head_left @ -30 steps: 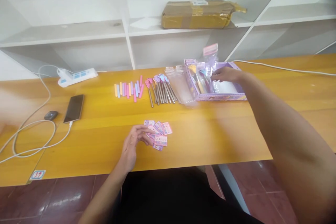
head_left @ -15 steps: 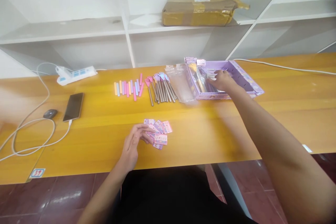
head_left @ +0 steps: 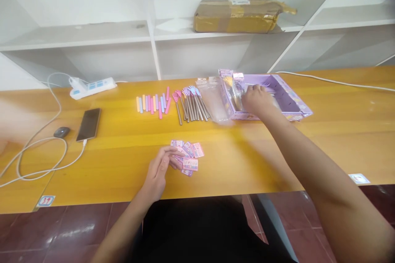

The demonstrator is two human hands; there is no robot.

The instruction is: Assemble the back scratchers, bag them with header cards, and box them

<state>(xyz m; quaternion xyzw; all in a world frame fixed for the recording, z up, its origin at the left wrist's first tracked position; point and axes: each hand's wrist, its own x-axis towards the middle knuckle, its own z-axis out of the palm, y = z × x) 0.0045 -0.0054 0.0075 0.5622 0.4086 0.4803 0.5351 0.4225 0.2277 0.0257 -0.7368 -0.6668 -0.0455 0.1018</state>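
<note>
Left fingers [head_left: 174, 157] loosely extended, close together — pink-and-purple cards [head_left: 189, 164] under and beside them. Right fingers [head_left: 253, 90] inside purple box [head_left: 293, 99] — grip unclear, packaged pieces [head_left: 233, 90] beside them.

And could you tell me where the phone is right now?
In the head view, the phone lies on the left part of the table, just right of the black mouse, below the white power strip.

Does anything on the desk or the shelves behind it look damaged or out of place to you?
Yes: the brown, tape-wrapped cardboard box on the white shelf looks battered, with a ragged flap sticking out at its right end. Nothing seems spilled.
</note>
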